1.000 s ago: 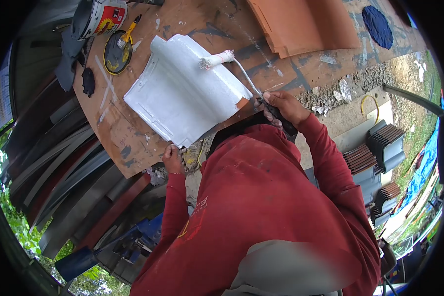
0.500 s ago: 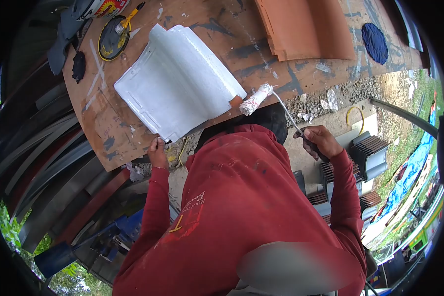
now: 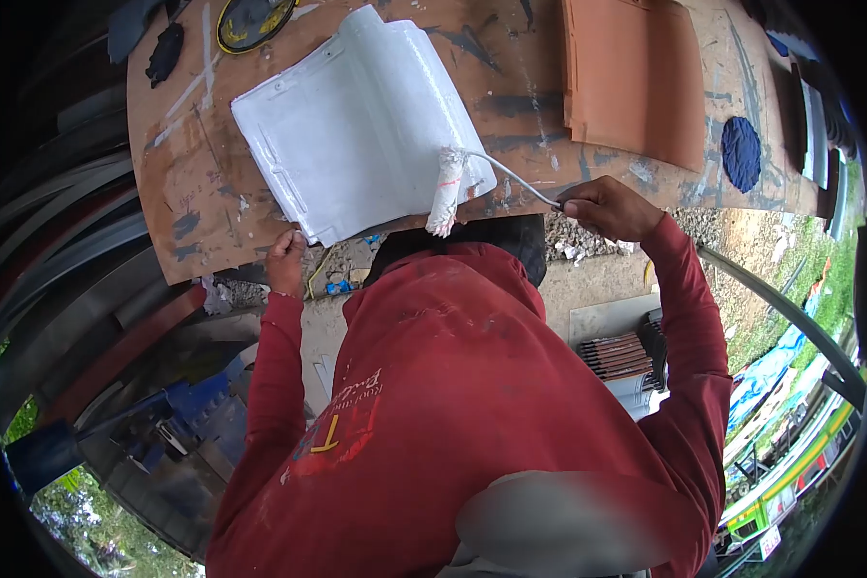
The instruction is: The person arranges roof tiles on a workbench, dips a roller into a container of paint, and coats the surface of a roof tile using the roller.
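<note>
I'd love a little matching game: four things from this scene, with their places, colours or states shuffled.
1. Roller
2. Left hand
3. Right hand
4. Round wrinkled thing

A. Dark blue
B. At the white tile's lower left corner
C. Gripping the roller
D. Seen across the white tile's near edge

Pairs: 1-D; 2-B; 3-C; 4-A

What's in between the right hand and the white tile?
In the head view, the thin roller rod crosses the gap from the right hand to the white tile, with paint-marked table below it.
</note>
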`<state>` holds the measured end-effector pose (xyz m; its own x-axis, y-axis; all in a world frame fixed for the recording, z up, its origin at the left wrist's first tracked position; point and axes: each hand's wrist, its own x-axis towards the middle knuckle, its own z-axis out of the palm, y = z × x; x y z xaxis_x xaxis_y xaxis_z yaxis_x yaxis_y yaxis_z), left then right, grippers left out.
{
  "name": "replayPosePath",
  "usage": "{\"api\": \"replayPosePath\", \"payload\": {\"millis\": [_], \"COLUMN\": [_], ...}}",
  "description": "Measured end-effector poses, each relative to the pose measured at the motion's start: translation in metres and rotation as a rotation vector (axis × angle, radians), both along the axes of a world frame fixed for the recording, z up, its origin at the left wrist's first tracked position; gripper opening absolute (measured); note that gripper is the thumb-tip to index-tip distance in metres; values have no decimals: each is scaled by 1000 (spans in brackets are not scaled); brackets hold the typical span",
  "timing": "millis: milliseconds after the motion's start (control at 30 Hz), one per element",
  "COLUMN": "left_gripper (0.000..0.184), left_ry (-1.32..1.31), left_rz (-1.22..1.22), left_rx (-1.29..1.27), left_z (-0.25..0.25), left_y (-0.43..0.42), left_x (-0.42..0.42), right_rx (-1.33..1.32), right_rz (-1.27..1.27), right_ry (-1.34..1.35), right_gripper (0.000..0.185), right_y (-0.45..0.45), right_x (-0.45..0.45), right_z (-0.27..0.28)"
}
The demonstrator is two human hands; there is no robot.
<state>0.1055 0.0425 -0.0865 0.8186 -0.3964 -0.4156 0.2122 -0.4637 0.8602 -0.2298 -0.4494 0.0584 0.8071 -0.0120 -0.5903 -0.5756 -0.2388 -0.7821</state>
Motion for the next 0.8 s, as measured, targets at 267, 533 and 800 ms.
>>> {"api": "replayPosePath", "payload": {"millis": [267,533,800], "left_gripper": [30,25,26], "left_ry": [-49,-54,-80], "left_rz": [-68,-64,-87], "left_rx": [60,14,-5], "left_z": [12,7,0], "left_y": [-6,-2,2], "left_x": [-5,0,4], "right_rx": [3,176,187], "right_rz": [-91,-162,-211], "right_ry": [180,175,118], "right_gripper": [42,46,42], "right_y": [-16,-14,10], "right_x": [-58,-57,-25], "right_z": [-11,-24,-17]}}
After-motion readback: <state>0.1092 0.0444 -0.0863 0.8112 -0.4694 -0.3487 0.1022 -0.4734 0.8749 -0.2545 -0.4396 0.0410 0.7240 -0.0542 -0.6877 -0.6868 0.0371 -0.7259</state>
